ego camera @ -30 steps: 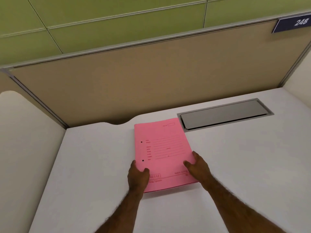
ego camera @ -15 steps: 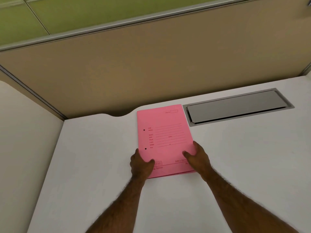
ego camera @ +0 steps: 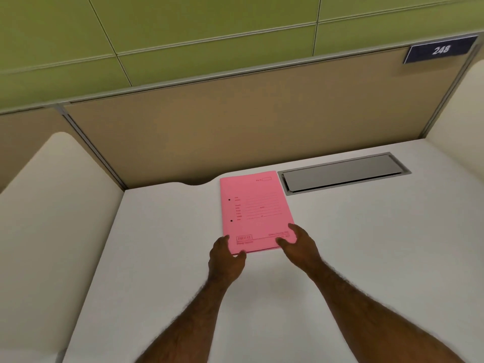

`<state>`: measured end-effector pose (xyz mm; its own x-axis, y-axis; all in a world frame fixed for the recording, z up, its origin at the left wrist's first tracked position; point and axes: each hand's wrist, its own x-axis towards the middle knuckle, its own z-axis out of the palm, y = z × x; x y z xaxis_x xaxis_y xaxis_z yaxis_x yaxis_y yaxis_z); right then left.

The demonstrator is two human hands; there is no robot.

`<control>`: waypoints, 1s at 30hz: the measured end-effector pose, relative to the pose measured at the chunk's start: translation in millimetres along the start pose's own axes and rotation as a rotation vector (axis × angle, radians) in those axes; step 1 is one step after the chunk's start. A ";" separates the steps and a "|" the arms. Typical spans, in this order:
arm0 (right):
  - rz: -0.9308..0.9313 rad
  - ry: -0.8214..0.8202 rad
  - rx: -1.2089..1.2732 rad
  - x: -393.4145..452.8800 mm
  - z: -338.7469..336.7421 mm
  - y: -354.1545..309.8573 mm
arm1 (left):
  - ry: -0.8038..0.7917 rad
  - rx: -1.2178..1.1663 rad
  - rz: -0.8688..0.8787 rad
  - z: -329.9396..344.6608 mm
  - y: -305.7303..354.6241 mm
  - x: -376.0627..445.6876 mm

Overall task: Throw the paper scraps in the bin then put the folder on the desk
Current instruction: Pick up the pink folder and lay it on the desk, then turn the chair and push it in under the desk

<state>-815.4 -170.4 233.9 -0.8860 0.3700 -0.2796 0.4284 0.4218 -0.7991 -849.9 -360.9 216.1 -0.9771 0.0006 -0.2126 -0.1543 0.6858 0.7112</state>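
A pink folder [ego camera: 255, 210] with printed lines lies flat on the white desk [ego camera: 366, 244], close to the back partition. My left hand [ego camera: 225, 256] is at the folder's near left corner, with only the thumb tip touching the edge. My right hand [ego camera: 300, 244] rests at the near right corner, its fingers spread and its thumb and forefinger lying on the cover. Neither hand grips the folder. No paper scraps and no bin are in view.
A grey metal cable hatch [ego camera: 343, 174] is set into the desk just right of the folder. A tan partition [ego camera: 248, 121] with a "248" sign [ego camera: 440, 49] closes the back. Cream side panels [ego camera: 49, 205] stand on both sides.
Both hands have slid back toward the folder's near edge, and the left one now touches only its corner. The folder stays flat on the desk. The view has tilted up.
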 end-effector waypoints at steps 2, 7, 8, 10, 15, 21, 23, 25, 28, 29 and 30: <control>-0.022 0.021 -0.005 -25.7 -2.2 -1.9 | 0.012 -0.005 0.021 -8.0 1.1 -24.8; -0.084 0.050 -0.038 -103.0 -3.6 1.5 | 0.012 0.032 0.081 -31.3 -6.9 -95.2; -0.090 0.054 -0.044 -120.2 -3.3 4.6 | 0.016 0.036 0.094 -36.2 -10.8 -111.4; -0.101 0.069 -0.052 -156.4 -1.3 12.2 | 0.017 0.023 0.114 -45.9 -19.8 -145.7; -0.122 0.116 -0.055 -255.3 9.6 34.3 | 0.015 0.014 0.209 -67.4 -50.9 -233.2; -0.104 0.133 -0.089 -366.3 12.8 67.2 | -0.029 0.120 0.311 -90.5 -81.6 -322.9; -0.091 0.155 -0.085 -398.2 11.2 76.6 | -0.054 0.151 0.347 -94.8 -86.4 -348.8; -0.074 0.178 -0.081 -427.2 7.2 86.4 | -0.070 0.159 0.373 -95.3 -87.4 -373.3; -0.052 0.214 -0.099 -466.7 -3.0 102.3 | -0.110 0.164 0.399 -89.3 -87.4 -408.0; -0.040 0.231 -0.104 -478.6 -7.9 107.7 | -0.125 0.170 0.411 -85.7 -87.4 -418.6; -0.026 0.250 -0.106 -489.6 -12.9 113.4 | -0.138 0.175 0.422 -81.5 -86.9 -428.2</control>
<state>-330.7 -293.0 287.1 -0.8310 0.5455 -0.1091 0.4340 0.5130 -0.7406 -430.0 -480.1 299.9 -0.9185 0.3946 -0.0249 0.2909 0.7170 0.6334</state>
